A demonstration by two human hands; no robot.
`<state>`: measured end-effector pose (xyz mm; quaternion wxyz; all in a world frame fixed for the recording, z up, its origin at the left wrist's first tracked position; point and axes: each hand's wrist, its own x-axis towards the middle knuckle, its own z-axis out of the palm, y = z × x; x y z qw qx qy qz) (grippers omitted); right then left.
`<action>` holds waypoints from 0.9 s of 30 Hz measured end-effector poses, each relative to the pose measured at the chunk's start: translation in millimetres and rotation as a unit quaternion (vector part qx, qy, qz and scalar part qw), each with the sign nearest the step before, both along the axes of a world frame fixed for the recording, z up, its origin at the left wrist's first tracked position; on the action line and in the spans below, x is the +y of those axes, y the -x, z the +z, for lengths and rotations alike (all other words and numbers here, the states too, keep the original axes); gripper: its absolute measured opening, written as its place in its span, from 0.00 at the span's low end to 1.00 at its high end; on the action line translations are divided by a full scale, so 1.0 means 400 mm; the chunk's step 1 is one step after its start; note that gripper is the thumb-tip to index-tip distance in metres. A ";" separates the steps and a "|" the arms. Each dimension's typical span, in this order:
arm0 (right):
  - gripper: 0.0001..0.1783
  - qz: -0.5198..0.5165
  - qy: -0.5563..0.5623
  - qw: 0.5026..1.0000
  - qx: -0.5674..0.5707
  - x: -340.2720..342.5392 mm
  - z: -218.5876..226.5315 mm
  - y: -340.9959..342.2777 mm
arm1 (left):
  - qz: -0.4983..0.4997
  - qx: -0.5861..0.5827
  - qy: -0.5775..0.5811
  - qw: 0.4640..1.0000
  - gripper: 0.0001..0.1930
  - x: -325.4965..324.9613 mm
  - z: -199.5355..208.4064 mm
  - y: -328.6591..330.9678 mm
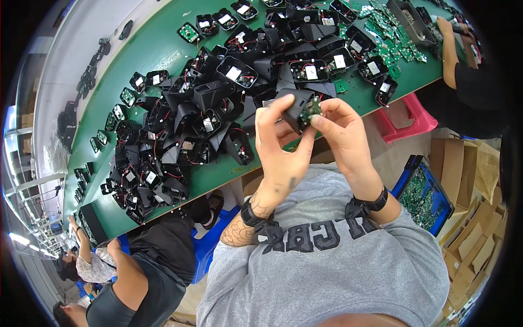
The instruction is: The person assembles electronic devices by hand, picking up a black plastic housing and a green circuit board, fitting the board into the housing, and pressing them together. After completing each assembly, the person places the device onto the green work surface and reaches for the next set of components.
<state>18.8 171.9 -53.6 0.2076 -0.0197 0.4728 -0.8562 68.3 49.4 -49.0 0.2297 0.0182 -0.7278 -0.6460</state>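
Note:
Held up over the near edge of the green table, a black plastic housing [295, 110] is tilted between my two hands. My left hand [277, 143] grips it with the fingers around its far side and the thumb below. A small green circuit board [311, 110] sits at the housing's right, open side. My right hand [343, 128] pinches this board with thumb and fingers. Whether the board is seated inside the housing cannot be made out. Just beyond my hands lie more black housings [308, 71], several with white-labelled parts and red wires.
The green table [163, 49] carries a large heap of housings and a pile of loose circuit boards [384, 32] beside a grey parts bin [411, 22]. A blue crate of boards [422, 196], a pink stool [406, 120] and cardboard boxes [474, 234] stand at right. Co-workers sit on both sides.

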 end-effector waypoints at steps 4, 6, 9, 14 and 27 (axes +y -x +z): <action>0.09 -0.002 -0.079 0.994 0.076 0.024 0.025 0.016 | -0.099 -0.066 -0.260 0.958 0.31 -0.025 0.059 0.003; 0.08 0.019 -0.099 0.992 0.072 0.040 0.021 0.021 | -0.105 -0.094 -0.247 0.959 0.31 -0.039 0.066 0.002; 0.08 0.060 -0.020 0.998 0.002 0.063 0.008 0.045 | -0.132 -0.133 -0.263 0.947 0.30 -0.052 0.073 0.009; 0.09 0.098 -0.044 0.993 0.039 0.068 0.017 0.042 | -0.089 -0.148 -0.129 0.976 0.30 -0.045 0.050 0.014; 0.16 0.023 -0.191 0.975 0.113 0.043 0.075 0.024 | -0.104 -0.045 -0.129 0.985 0.24 -0.029 0.007 0.011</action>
